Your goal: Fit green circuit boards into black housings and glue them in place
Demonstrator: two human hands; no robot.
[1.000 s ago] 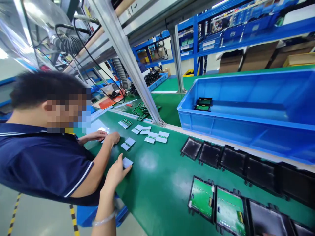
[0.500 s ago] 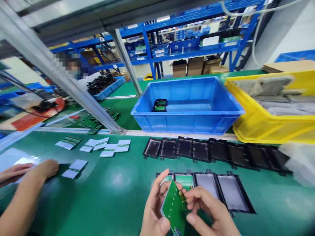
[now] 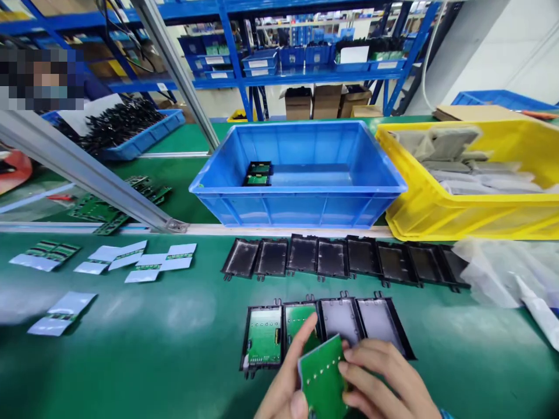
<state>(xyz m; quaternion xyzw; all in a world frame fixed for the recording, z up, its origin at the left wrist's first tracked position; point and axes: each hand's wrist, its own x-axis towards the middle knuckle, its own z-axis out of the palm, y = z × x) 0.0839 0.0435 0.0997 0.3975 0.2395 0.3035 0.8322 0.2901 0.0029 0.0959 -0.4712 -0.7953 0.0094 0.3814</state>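
Note:
A green circuit board (image 3: 324, 378) with a row of solder points is tilted between my two hands at the bottom of the head view. My left hand (image 3: 286, 378) grips its left edge, index finger pointing up. The fingers of my right hand (image 3: 384, 375) are closed on its right edge. Just beyond lies a row of black plastic cases. The leftmost case (image 3: 243, 349) holds a green board (image 3: 265, 337); the one beside it holds another board (image 3: 296, 317), partly behind my left hand. Two more cases (image 3: 381, 323) show pale inner surfaces.
Behind runs a second row of black cases (image 3: 301, 253). A blue bin (image 3: 297, 206) holding boards in cases and a yellow bin (image 3: 480, 218) stand at the back. Boards with white film (image 3: 65, 314) lie left. A plastic bag (image 3: 489, 267) and white tube (image 3: 539, 308) lie right.
The view has shifted right and come down. The board in my hands has turned to face me more. Another person's arms at the left are out of view now.

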